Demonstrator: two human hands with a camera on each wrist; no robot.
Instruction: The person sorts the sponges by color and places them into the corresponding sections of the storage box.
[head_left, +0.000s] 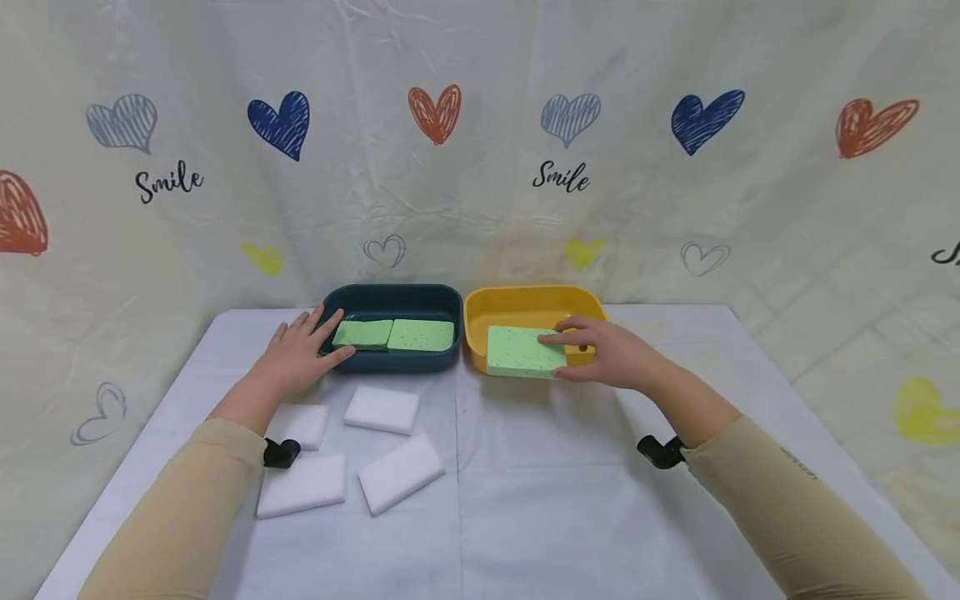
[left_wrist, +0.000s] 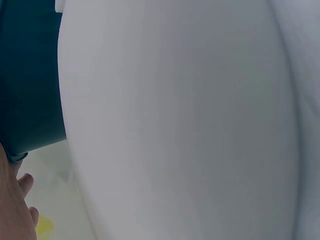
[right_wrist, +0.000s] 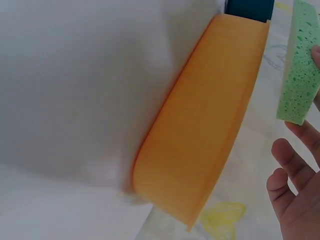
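Note:
My right hand [head_left: 611,354] pinches a green speckled sponge [head_left: 517,352] between thumb and fingers, over the front of a yellow tray [head_left: 532,295]. In the right wrist view this sponge [right_wrist: 299,65] hangs clear of the tray's rim, at the upper right. At the left end of a dark teal tray [head_left: 408,362], my left hand [head_left: 298,354] lies against the rim with fingers spread. Two green sponges [head_left: 422,335] lie side by side inside that tray. The left wrist view catches only part of the left hand [left_wrist: 17,205] beside the teal wall.
Several white rectangular blocks [head_left: 382,409] lie on the white-covered table [head_left: 555,517] in front of the teal tray, some partly behind the left forearm. Both trays stand side by side near a backdrop sheet [head_left: 480,192] printed with hearts.

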